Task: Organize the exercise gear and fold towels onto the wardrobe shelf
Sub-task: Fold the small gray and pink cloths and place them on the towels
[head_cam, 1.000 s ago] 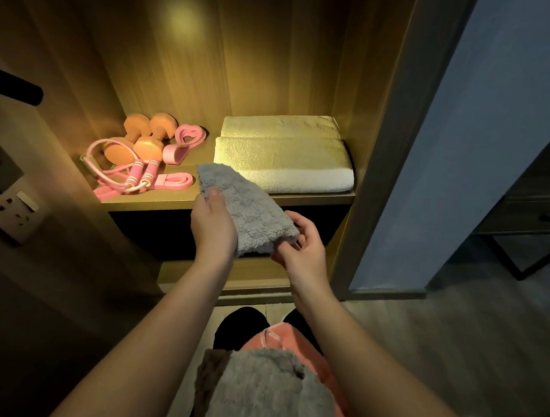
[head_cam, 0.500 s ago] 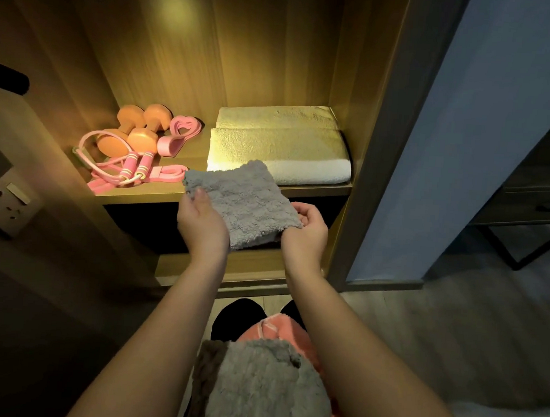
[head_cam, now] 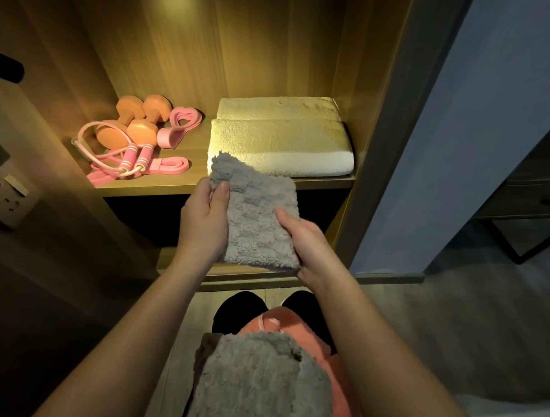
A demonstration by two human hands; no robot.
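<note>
My hands hold a small folded grey towel (head_cam: 259, 226) just before the wardrobe shelf (head_cam: 157, 191). The left hand (head_cam: 202, 226) pinches its ten o'clock corner, thumb on top. The right hand (head_cam: 307, 240) grips its four o'clock edge, fingers laid over it. On the shelf, at the towel's twelve o'clock, lie folded cream towels (head_cam: 281, 140). At ten o'clock are two orange dumbbells (head_cam: 133, 123) and a pink jump rope (head_cam: 128, 162).
</note>
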